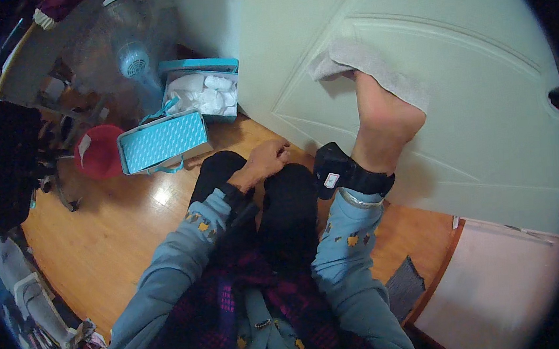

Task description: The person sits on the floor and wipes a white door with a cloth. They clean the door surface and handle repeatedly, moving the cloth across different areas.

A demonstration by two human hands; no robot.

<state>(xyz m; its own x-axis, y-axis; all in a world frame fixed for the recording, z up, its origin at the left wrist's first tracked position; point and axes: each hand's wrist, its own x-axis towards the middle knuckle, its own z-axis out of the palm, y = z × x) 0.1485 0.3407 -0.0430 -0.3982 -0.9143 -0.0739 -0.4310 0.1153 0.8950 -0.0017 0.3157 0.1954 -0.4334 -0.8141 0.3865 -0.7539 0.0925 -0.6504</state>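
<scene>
My right hand [386,109] presses a light grey cloth [379,68] against the panelled surface of a white door [453,126]. Its fingers are mostly hidden under the cloth, which hangs past the hand on both sides. A black band with a small device [334,170] circles the right wrist, above a blue sleeve with yellow patches. Over my knees rests my left hand [266,160], its fingers loosely curled, with no object visible in it; another black band is on that wrist.
Left of the door stand a blue patterned box [165,143], an open box with white crumpled items [204,94], a red bin [100,151] and a fan-like appliance [133,60]. A grey mat [406,287] lies on the wooden floor at the lower right.
</scene>
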